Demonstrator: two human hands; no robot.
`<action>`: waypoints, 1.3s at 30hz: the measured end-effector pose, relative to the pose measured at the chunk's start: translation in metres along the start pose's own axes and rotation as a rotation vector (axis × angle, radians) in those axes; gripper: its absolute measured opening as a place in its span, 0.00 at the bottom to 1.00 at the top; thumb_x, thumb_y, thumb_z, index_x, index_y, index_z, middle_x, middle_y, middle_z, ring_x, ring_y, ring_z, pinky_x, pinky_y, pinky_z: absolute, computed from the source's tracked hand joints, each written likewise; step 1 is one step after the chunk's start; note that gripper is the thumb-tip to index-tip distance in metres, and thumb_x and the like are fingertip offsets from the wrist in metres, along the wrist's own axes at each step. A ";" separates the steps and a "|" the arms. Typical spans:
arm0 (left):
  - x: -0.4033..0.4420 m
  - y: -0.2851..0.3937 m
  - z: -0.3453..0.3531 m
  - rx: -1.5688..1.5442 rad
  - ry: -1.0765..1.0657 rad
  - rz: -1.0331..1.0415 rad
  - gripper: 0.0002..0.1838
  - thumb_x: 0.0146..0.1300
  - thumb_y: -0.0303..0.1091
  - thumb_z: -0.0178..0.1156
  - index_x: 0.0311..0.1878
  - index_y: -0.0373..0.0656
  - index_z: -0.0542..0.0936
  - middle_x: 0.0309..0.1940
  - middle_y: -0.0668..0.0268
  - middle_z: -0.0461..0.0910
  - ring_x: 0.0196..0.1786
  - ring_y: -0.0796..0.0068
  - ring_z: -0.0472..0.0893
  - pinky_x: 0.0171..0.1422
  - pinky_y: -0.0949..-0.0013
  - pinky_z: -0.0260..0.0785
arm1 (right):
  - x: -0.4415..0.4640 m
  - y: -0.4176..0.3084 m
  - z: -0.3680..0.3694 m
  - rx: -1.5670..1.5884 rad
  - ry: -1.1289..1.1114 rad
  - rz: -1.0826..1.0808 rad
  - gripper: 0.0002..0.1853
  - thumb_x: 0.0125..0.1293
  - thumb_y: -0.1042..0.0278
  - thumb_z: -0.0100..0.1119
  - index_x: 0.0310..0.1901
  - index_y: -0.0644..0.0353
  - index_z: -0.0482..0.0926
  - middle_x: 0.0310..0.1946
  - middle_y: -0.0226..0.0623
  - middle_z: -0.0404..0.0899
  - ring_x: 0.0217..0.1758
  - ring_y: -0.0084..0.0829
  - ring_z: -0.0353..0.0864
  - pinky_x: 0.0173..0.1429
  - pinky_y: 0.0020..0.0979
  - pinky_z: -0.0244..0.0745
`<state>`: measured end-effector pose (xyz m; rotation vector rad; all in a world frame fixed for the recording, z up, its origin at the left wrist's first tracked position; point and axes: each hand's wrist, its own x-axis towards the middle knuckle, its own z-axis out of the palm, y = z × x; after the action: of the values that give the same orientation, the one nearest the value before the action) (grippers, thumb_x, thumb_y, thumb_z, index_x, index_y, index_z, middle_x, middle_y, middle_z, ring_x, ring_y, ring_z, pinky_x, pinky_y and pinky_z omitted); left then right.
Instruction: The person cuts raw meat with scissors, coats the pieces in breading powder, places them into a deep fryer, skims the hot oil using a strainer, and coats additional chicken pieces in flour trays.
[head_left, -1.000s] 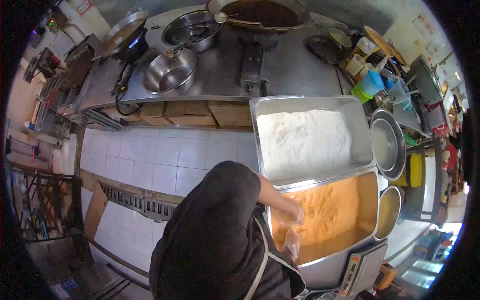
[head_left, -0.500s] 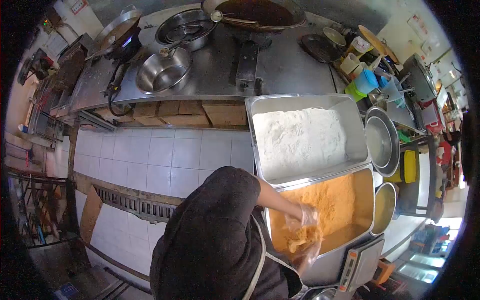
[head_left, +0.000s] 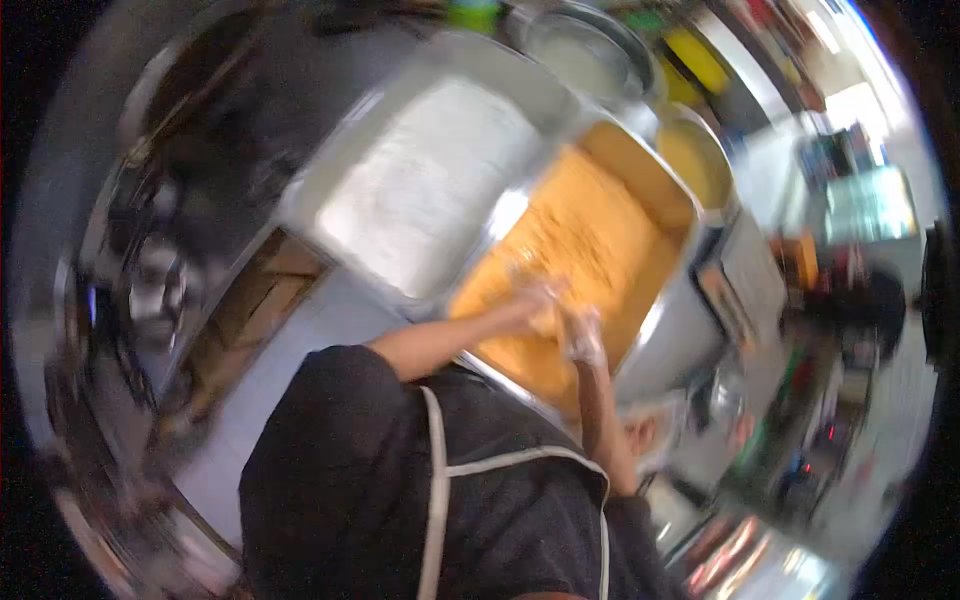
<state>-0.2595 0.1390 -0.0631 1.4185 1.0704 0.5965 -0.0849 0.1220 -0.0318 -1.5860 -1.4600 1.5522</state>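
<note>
Both hands are over the near part of a metal tray (head_left: 660, 310) of orange crumbs (head_left: 580, 215). My left hand (head_left: 535, 303) reaches in from the left, and my right hand (head_left: 583, 335) comes up from below beside it. Each seems to wear a clear glove. The two hands are close together among the crumbs. Motion blur smears the fingers, and whatever lies between them cannot be made out. Left of this tray stands a second metal tray (head_left: 345, 130) with white powder (head_left: 430, 180).
Beyond the trays are a steel basin (head_left: 580, 55) and a bowl of yellowish liquid (head_left: 690, 160). A scale (head_left: 740, 290) stands right of the orange tray. Cardboard boxes (head_left: 245, 310) lie under the counter at left. A person in dark clothes (head_left: 875, 310) is at far right.
The view has turned and blurred, so the trays now appear slanted. The hands have come closer together; the crumb-covered pieces seen between them half a second ago are no longer distinct.
</note>
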 end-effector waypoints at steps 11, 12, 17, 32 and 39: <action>0.064 0.040 -0.043 1.128 -0.243 -0.158 0.32 0.54 0.48 0.55 0.60 0.40 0.69 0.65 0.53 0.64 0.61 0.49 0.69 0.68 0.59 0.57 | 0.035 0.009 -0.007 -1.134 0.157 -0.162 0.21 0.55 0.54 0.60 0.47 0.59 0.78 0.43 0.48 0.79 0.45 0.41 0.79 0.49 0.37 0.75; 0.073 0.022 -0.037 1.078 -0.169 -0.139 0.32 0.52 0.48 0.56 0.59 0.40 0.71 0.64 0.53 0.64 0.61 0.49 0.69 0.68 0.57 0.58 | 0.040 0.015 0.002 -1.195 0.282 -0.204 0.23 0.54 0.54 0.61 0.48 0.60 0.77 0.43 0.49 0.79 0.47 0.41 0.79 0.50 0.38 0.75; 0.045 0.063 -0.046 0.697 -0.693 -0.272 0.38 0.49 0.56 0.59 0.57 0.35 0.73 0.65 0.51 0.61 0.68 0.48 0.59 0.73 0.55 0.47 | 0.033 -0.016 -0.017 -0.476 -0.135 0.362 0.49 0.48 0.50 0.64 0.67 0.66 0.51 0.58 0.63 0.64 0.61 0.58 0.66 0.63 0.42 0.66; 0.013 -0.048 0.016 -0.058 -0.123 -0.465 0.30 0.64 0.60 0.49 0.54 0.42 0.75 0.40 0.63 0.78 0.37 0.73 0.74 0.38 0.65 0.69 | -0.009 -0.011 0.019 -0.475 -0.228 0.044 0.46 0.45 0.46 0.65 0.63 0.66 0.62 0.50 0.56 0.74 0.55 0.48 0.74 0.61 0.40 0.66; 0.011 0.002 0.004 -0.380 0.140 -0.339 0.35 0.64 0.57 0.51 0.63 0.37 0.65 0.47 0.57 0.77 0.42 0.69 0.76 0.46 0.64 0.70 | -0.030 -0.033 0.014 -0.168 0.246 0.220 0.47 0.46 0.60 0.70 0.66 0.66 0.55 0.36 0.42 0.81 0.41 0.31 0.81 0.46 0.31 0.75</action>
<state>-0.2505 0.1469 -0.0643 0.8535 1.2030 0.6180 -0.1025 0.1012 0.0065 -2.0153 -1.3457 1.3155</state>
